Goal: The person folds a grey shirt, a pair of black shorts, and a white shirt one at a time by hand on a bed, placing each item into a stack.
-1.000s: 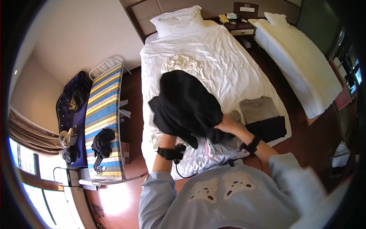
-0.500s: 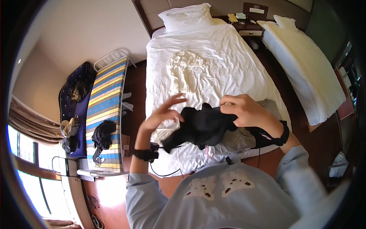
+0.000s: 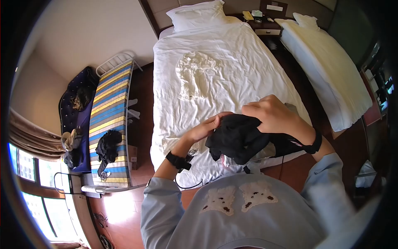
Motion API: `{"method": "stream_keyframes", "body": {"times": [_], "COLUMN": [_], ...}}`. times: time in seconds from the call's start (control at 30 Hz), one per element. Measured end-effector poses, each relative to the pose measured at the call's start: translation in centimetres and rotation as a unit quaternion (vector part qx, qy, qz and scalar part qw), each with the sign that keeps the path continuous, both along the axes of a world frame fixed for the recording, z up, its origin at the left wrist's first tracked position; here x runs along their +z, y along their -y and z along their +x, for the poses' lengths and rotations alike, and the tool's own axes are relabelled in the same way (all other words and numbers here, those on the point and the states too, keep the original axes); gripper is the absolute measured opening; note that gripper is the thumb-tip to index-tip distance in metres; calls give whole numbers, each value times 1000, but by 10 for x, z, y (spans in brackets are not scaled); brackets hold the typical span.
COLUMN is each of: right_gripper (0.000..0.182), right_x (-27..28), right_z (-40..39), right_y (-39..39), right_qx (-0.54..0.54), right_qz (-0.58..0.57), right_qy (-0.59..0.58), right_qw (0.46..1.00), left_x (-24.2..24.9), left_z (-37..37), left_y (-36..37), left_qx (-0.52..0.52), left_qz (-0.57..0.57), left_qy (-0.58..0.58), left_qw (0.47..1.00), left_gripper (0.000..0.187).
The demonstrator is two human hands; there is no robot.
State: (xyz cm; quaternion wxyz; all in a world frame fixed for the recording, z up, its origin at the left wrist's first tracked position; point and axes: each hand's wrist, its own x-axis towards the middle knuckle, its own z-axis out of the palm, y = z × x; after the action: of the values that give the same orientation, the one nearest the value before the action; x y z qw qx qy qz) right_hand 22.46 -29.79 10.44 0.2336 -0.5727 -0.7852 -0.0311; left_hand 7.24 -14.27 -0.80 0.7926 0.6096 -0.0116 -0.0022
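A crumpled black garment [image 3: 238, 141] hangs between my hands over the near end of the white bed; its kind cannot be made out. My left hand [image 3: 207, 127] grips its upper left edge, the fingertips partly hidden by the cloth. At the upper right, my right hand [image 3: 271, 115] is closed on the same fabric with the fingers curled in. Behind it a bit of grey clothing [image 3: 291, 108] shows on the bed, next to more dark cloth under my right wrist. Farther up the sheet lies a wrinkled cream-white garment [image 3: 195, 74], spread out.
The bed [image 3: 244, 70] bears a pillow [image 3: 197, 16]. To the left stands a striped cot [image 3: 108, 108] with a black clothing heap [image 3: 108, 147], beside a dark blue sofa [image 3: 68, 97]. A second bed [image 3: 327, 70] and a nightstand [image 3: 267, 31] are at the right.
My left hand has moved right and taken hold of the black garment, its spread fingers now closed. The garment is bunched up more, its left end no longer stretched out. The view has shifted slightly.
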Motion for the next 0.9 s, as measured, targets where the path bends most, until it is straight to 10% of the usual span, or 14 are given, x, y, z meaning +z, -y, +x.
{"method": "stream_keyframes", "body": {"times": [0.23,0.5,0.9], "right_gripper": [22,34,22], "right_x": [7,7,40], "right_z": [15,27,48], "right_y": [7,11,14], "right_qx": [-73,103,-78], "right_qz": [-19,-143,-110], "right_qy": [-4,-75,-22], "right_qw": [997,981,991], "left_x": [6,127,181], "left_z": [-9,-32,-57], "left_y": [-27,-50,-34], "left_qx": [126,167,108], "left_qz": [122,450,637], "left_qy": [6,191,42], "left_qw": [984,856,762], "left_gripper": [17,12,26]}}
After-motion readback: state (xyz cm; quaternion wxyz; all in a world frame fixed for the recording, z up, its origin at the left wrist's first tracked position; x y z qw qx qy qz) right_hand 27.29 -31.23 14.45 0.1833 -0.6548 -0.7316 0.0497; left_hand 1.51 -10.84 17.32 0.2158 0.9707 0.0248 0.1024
